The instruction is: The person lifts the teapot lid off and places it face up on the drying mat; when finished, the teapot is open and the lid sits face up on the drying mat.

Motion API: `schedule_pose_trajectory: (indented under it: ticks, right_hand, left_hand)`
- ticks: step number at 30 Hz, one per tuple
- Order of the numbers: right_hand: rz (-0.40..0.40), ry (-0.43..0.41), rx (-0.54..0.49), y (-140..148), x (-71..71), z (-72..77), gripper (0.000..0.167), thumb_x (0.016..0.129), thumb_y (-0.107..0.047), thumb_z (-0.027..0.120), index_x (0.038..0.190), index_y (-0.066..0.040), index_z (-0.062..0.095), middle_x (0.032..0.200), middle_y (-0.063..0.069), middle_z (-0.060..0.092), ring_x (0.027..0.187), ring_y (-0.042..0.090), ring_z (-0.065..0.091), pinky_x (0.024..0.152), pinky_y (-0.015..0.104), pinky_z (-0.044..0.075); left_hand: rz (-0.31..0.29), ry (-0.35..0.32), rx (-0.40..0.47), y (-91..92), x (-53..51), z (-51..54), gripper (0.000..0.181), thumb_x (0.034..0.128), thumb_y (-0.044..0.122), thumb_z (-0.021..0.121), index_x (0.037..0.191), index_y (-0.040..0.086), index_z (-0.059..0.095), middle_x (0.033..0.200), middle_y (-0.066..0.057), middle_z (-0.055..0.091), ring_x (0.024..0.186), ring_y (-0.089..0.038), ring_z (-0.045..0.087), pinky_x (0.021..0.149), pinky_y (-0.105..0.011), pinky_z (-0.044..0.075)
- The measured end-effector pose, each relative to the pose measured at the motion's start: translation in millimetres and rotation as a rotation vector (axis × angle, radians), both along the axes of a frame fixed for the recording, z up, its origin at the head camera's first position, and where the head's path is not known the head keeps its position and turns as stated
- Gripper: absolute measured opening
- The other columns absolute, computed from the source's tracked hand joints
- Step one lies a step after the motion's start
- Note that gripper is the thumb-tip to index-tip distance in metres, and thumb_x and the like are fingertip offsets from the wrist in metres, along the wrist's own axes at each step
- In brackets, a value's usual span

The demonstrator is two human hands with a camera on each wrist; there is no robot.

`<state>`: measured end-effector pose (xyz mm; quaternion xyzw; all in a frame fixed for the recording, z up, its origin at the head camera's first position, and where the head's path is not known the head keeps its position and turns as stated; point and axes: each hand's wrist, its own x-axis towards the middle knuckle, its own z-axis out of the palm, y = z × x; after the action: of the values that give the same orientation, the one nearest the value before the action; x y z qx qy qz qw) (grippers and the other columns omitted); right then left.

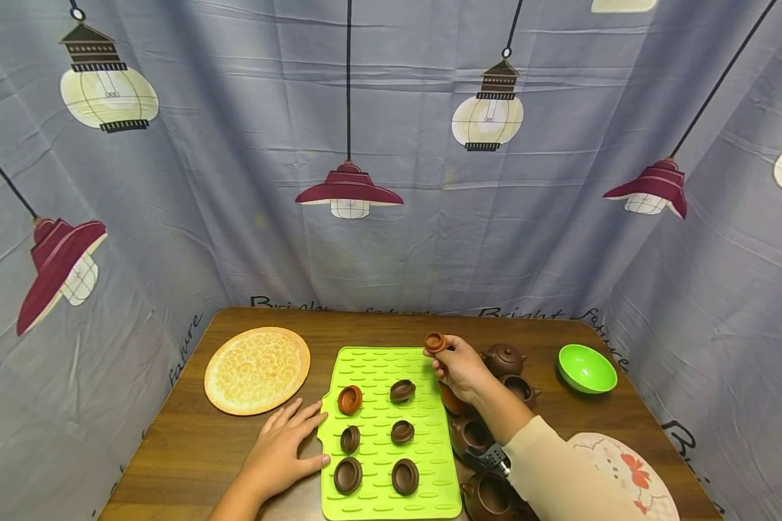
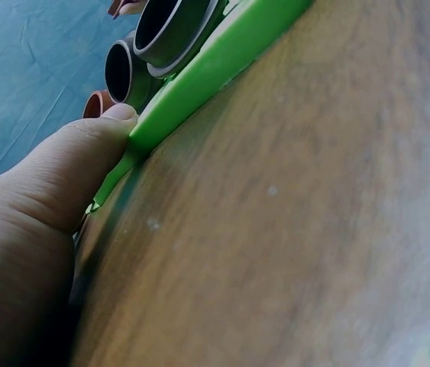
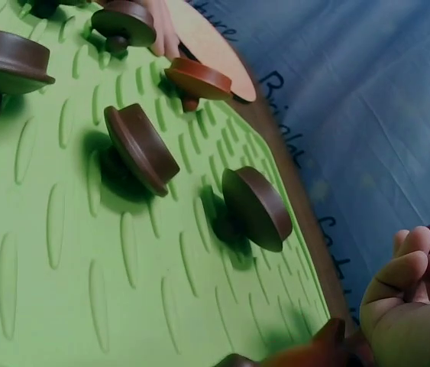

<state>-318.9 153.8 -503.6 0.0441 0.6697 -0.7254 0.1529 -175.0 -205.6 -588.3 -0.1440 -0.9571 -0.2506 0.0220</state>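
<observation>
In the head view my right hand pinches a small reddish-brown teapot lid above the far right corner of the green drying mat. My right hand shows curled fingers in the right wrist view, where the lid is mostly hidden. My left hand lies with spread fingers at the mat's left edge, the thumb touching its rim. On the mat lie an orange-brown lid and several dark brown lids, upside down on their knobs, some tilted.
Right of the mat stand several lidless dark teapots, a reddish one partly under my right hand, and a dark teapot with its lid on. Farther right are a green bowl and a patterned round mat. A round yellow mat lies left.
</observation>
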Motion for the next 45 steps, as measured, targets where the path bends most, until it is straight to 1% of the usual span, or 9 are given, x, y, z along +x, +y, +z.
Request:
schedule_pose_trajectory:
  ticks: [5,13,18,20,26,30,34,39,45]
  right_hand:
    - [0.027,0.018,0.002,-7.2,1.1,2.0,0.036,0.109,-0.001,0.042,0.145,-0.006,0.043,0.128,0.023,0.064,0.073,0.01,0.053,0.058,0.02,0.045]
    - [0.077,0.019,-0.012,-17.0,5.5,3.0,0.037,0.108,-0.002,0.045,0.145,-0.007,0.046,0.122,0.016,0.066,0.076,0.013,0.055,0.06,0.021,0.046]
    - [0.12,0.022,-0.015,-22.1,6.9,2.7,0.039,0.107,0.001,0.042,0.145,-0.007,0.045,0.13,0.023,0.064,0.076,0.013,0.055,0.062,0.022,0.047]
    - [0.131,0.023,-0.011,-25.1,7.8,2.7,0.039,0.107,0.001,0.042,0.145,-0.007,0.046,0.131,0.024,0.063,0.076,0.014,0.055,0.062,0.023,0.047]
    - [0.153,0.026,-0.008,-36.1,10.9,3.1,0.034,0.108,-0.005,0.048,0.142,-0.007,0.048,0.13,0.023,0.065,0.073,0.013,0.054,0.061,0.023,0.045]
    - [0.182,0.029,-0.024,-43.9,12.2,2.6,0.035,0.108,-0.006,0.051,0.143,-0.006,0.047,0.134,0.028,0.062,0.073,0.01,0.054,0.06,0.021,0.045]
    - [0.207,0.022,-0.035,-51.1,12.3,-0.4,0.038,0.106,-0.003,0.05,0.144,-0.004,0.046,0.128,0.024,0.066,0.073,0.011,0.055,0.06,0.022,0.046]
    - [0.244,0.012,-0.031,-60.8,12.7,-3.2,0.036,0.108,-0.004,0.049,0.144,-0.004,0.046,0.123,0.018,0.066,0.074,0.011,0.055,0.062,0.022,0.047]
    - [0.262,0.012,-0.007,-76.6,11.3,-5.4,0.035,0.109,-0.006,0.049,0.144,-0.004,0.048,0.126,0.021,0.067,0.074,0.011,0.056,0.063,0.022,0.047]
  left_hand:
    - [0.001,-0.001,0.0,0.0,0.1,1.1,0.082,0.0852,0.077,0.068,0.151,0.028,0.059,0.166,0.007,0.043,0.158,-0.035,0.029,0.124,-0.069,0.019]
    - [0.001,0.001,0.007,0.3,0.4,1.4,0.082,0.0845,0.075,0.07,0.151,0.029,0.059,0.166,0.008,0.044,0.158,-0.034,0.029,0.125,-0.068,0.019]
    - [0.0,0.024,0.011,0.5,0.9,1.3,0.082,0.0848,0.075,0.07,0.15,0.028,0.06,0.165,0.005,0.046,0.157,-0.036,0.031,0.123,-0.07,0.021]
    - [-0.002,0.02,0.009,0.3,0.5,1.0,0.082,0.085,0.076,0.069,0.151,0.027,0.059,0.165,0.005,0.045,0.157,-0.036,0.031,0.124,-0.07,0.021]
    - [-0.004,0.008,0.008,0.1,-0.1,1.4,0.082,0.0851,0.077,0.068,0.151,0.028,0.059,0.165,0.005,0.045,0.158,-0.036,0.03,0.124,-0.07,0.02]
    - [-0.004,0.007,0.011,0.2,0.1,2.4,0.081,0.0852,0.075,0.069,0.151,0.028,0.059,0.165,0.005,0.045,0.158,-0.036,0.03,0.124,-0.07,0.02]
    - [-0.004,0.008,0.009,0.2,0.2,2.6,0.081,0.0852,0.075,0.069,0.15,0.027,0.059,0.165,0.004,0.045,0.157,-0.036,0.03,0.124,-0.07,0.021]
    - [-0.004,0.016,0.013,0.3,0.2,2.4,0.082,0.085,0.075,0.069,0.15,0.027,0.06,0.165,0.005,0.045,0.157,-0.036,0.031,0.123,-0.07,0.021]
    - [0.002,0.021,0.002,-0.1,-0.7,0.9,0.083,0.0846,0.077,0.068,0.151,0.028,0.059,0.165,0.007,0.045,0.157,-0.035,0.031,0.123,-0.069,0.022]
